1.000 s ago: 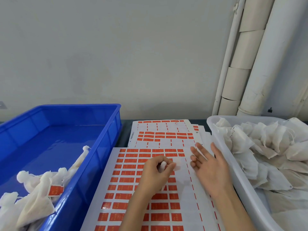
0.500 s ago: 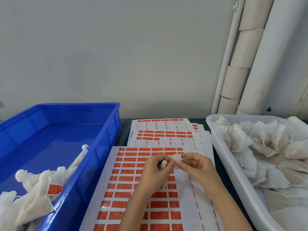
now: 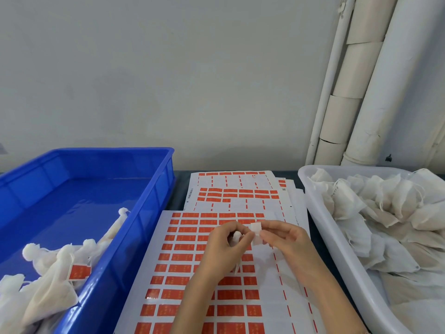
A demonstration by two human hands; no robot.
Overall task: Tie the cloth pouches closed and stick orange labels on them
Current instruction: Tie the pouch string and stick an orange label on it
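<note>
My left hand (image 3: 222, 247) grips a small white cloth pouch (image 3: 237, 237) by its bunched neck, above the sheet of orange labels (image 3: 183, 268). My right hand (image 3: 287, 242) pinches a small pale tag (image 3: 256, 233) next to the pouch, between thumb and fingertips. Both hands meet over the upper part of the sheet. Most of the pouch is hidden behind my left fingers.
A blue bin (image 3: 134, 227) on the left holds tied pouches (image 3: 45, 280), one with an orange label (image 3: 79, 271). A white tub (image 3: 320, 213) on the right is full of untied pouches (image 3: 385, 208). More label sheets (image 3: 236, 189) lie behind. Pipes (image 3: 349, 92) run up the wall.
My right hand left its flat rest on the sheet, came in to the pouch and took the pale tag between its fingertips. My left hand stayed put with the pouch.
</note>
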